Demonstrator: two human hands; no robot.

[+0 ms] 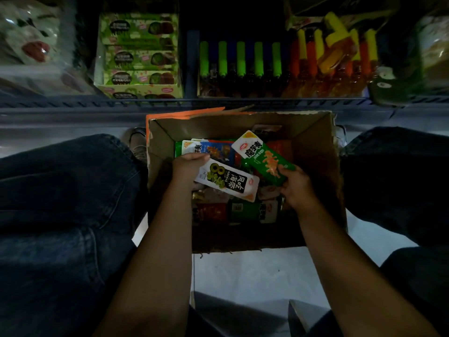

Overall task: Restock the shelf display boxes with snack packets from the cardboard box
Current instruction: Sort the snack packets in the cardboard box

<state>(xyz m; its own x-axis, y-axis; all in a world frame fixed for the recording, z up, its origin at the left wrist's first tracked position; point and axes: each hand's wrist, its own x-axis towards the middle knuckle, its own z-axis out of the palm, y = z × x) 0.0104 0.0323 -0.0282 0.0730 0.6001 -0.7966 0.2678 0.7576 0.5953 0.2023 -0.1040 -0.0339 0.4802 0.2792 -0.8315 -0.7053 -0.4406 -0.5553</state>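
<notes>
An open cardboard box [313,132] stands on the floor between my knees, with several mixed snack packets inside. My left hand [188,167] holds a white and black packet [228,182] over the box's left half. My right hand [297,188] grips the lower end of a green packet [263,158], which tilts up and to the left. On the shelf ahead stand a green display box [139,54] with stacked packets, a row of packets with green tops [240,59], and a row with yellow tops and orange bodies [337,57].
The dark metal shelf edge [218,103] runs just beyond the box. My legs in dark jeans flank it at left [65,203] and right [398,178]. White bagged goods [29,37] lie at the shelf's far left. Pale floor [255,273] shows below the box.
</notes>
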